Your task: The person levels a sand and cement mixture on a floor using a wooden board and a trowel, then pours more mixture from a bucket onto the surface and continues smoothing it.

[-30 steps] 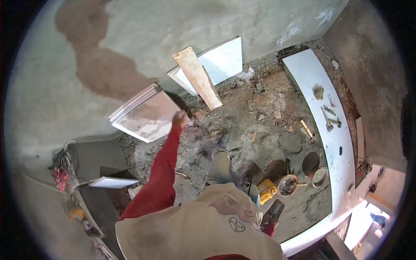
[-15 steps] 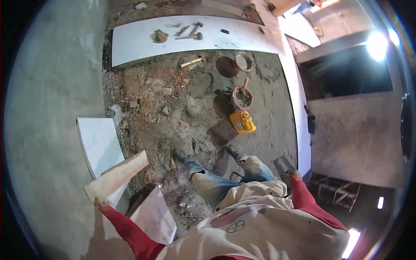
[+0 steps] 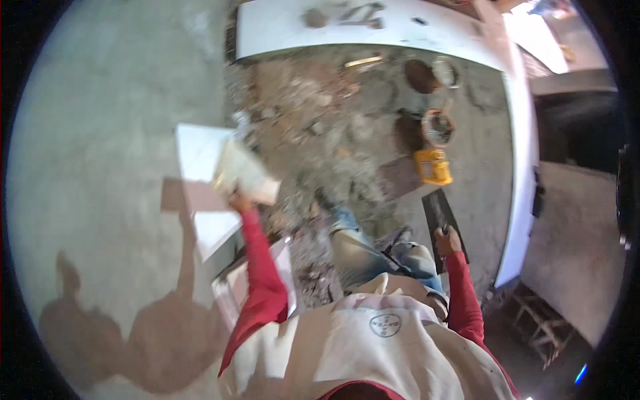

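My left hand [image 3: 240, 199] grips the near end of a pale wooden board [image 3: 248, 168], held tilted and blurred by motion. Behind the board, a white marbled tile [image 3: 200, 148] leans against the grey wall, partly covered by it. Below my left forearm another pale tile [image 3: 283, 267] is partly hidden by the sleeve. On the other side, my right hand [image 3: 447, 241] is closed round the handle of a plastering trowel [image 3: 437, 205], whose long dark blade lies beside my right leg.
A yellow jug [image 3: 433, 168], an orange bucket [image 3: 438, 128] of grey mix and a paler bucket [image 3: 447, 72] line the floor ahead. Rubble [image 3: 293, 100] covers the left floor. White slabs edge the far side [image 3: 280, 33] and right side [image 3: 523, 193]; hammers [image 3: 365, 15] rest on the far one.
My left hand has swung the board rightward and turned it, away from the wall. The trowel has turned to show its long blade. The whole view has shifted.
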Demonstrator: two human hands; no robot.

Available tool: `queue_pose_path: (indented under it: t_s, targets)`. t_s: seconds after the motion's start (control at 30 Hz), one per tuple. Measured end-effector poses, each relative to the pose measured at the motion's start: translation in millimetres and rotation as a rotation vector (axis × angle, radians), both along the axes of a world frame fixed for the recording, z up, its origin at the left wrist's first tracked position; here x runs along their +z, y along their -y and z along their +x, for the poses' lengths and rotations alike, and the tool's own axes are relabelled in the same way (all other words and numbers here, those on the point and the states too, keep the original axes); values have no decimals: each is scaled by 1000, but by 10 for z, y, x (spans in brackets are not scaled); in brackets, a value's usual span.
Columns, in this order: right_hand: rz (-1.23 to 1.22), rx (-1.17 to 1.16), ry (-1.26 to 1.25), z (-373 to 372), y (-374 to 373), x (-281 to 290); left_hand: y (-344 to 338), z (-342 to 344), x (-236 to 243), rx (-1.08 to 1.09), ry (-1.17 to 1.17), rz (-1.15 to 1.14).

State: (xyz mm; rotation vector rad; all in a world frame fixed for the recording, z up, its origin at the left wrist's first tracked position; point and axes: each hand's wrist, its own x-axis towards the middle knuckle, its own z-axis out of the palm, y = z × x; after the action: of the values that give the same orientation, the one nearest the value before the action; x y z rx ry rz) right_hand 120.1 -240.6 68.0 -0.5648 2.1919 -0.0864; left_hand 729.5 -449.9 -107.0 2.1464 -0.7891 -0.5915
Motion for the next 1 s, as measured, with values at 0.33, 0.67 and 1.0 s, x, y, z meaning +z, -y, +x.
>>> queue_pose_path:
  t_s: [0.33,0.67,1.0]
  targets:
    - [-1040,300,211,1082,801,1531,-338,-2203,3190,-460,-255,-688]
    - [-1118,65,-108,-712,-991,2353,-1360,-5219,4094,-963,-407,-998]
    - [-757,-259,-349,-1852,-2583,1891,-2247,-7493,4480,-1171,-968,-935]
